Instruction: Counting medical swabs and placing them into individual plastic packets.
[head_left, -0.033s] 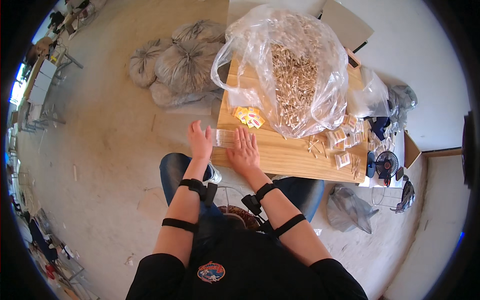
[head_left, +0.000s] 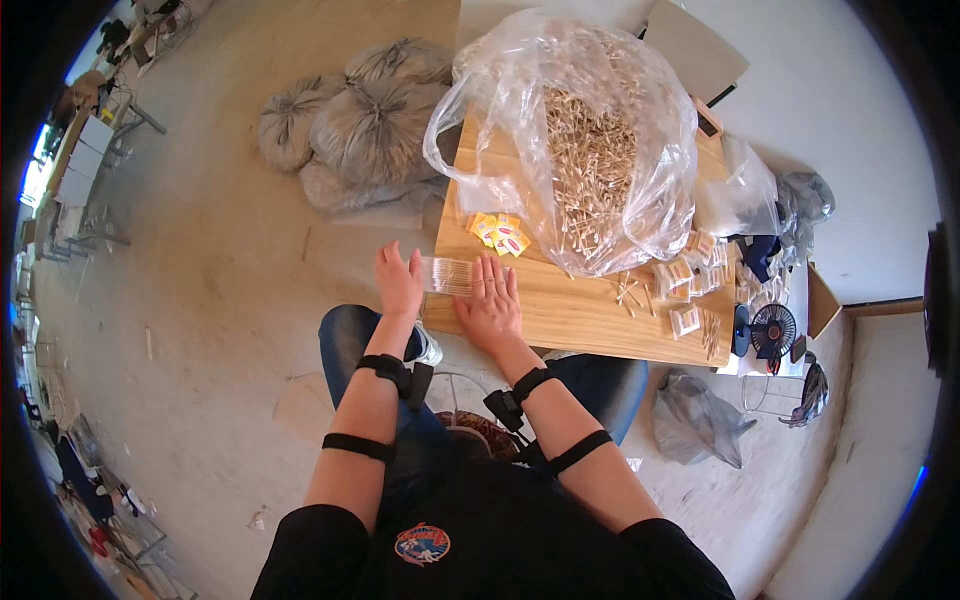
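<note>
A small clear plastic bag with a row of cotton swabs point(head_left: 448, 276) lies flat at the left edge of the wooden table point(head_left: 570, 315). My right hand point(head_left: 490, 305) rests palm down at the bag's right end, fingers stretched out over the wood. At the other end is my left hand point(head_left: 399, 288), just off the table edge, its thumb beside the bag and apart from the raised fingers. Whether it touches the plastic I cannot tell. Just beyond my hands lie several yellow, white and red cards point(head_left: 498, 233).
A large clear bag of loose cotton swabs point(head_left: 590, 150) covers the table's far part. Filled small packs point(head_left: 685, 320) and loose swabs point(head_left: 630, 292) lie to the right. Grey stuffed sacks point(head_left: 375, 125) sit on the floor at left; a small fan point(head_left: 772, 330) stands at right.
</note>
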